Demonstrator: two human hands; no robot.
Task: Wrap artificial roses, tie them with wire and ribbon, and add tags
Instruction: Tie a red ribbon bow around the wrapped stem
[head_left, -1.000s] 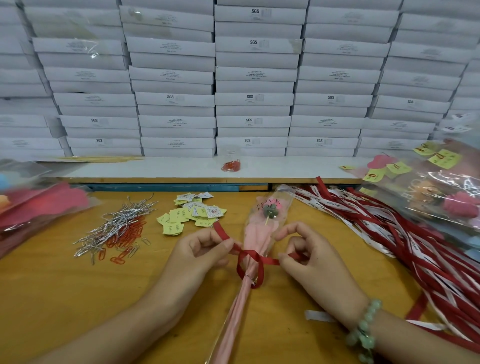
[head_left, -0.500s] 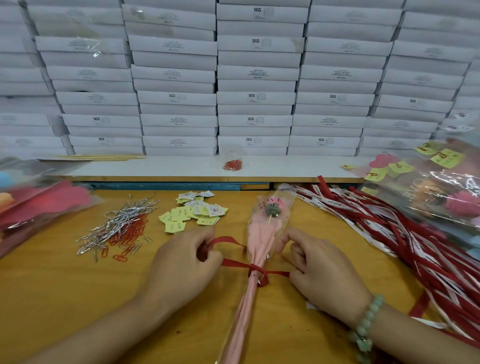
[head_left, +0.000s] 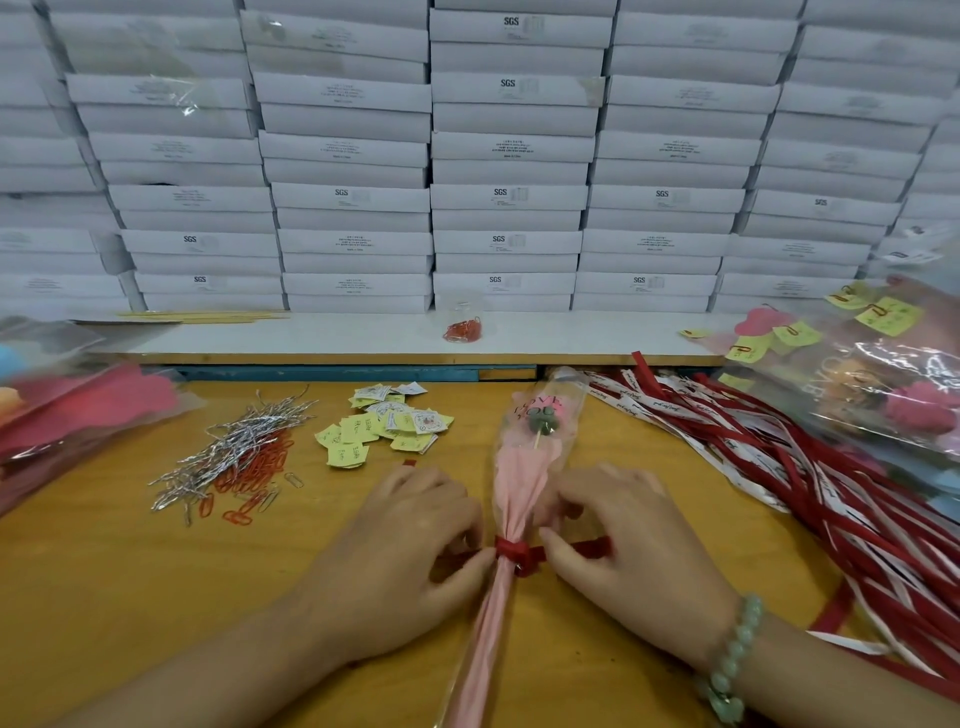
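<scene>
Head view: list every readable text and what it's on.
"SGS": on several stacked white boxes.
"LOVE YOU": on the wrapped rose, on its clear sleeve.
Boxes' smaller print: too small to read.
Yellow tags: handwriting and stamps too blurred.
White ribbons in the pile: script print too small.
Clear bag at right: large letters, partly hidden, unsure.
No print visible on the red ribbon tied round the rose.

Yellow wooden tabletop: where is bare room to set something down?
Bare: near-left tabletop, bordered by the silver wire ties and the left hand; also between the cellophane-wrapped pink rose and red-and-white ribbon pile. Crowded: right edge, and around yellow paper tags.
</scene>
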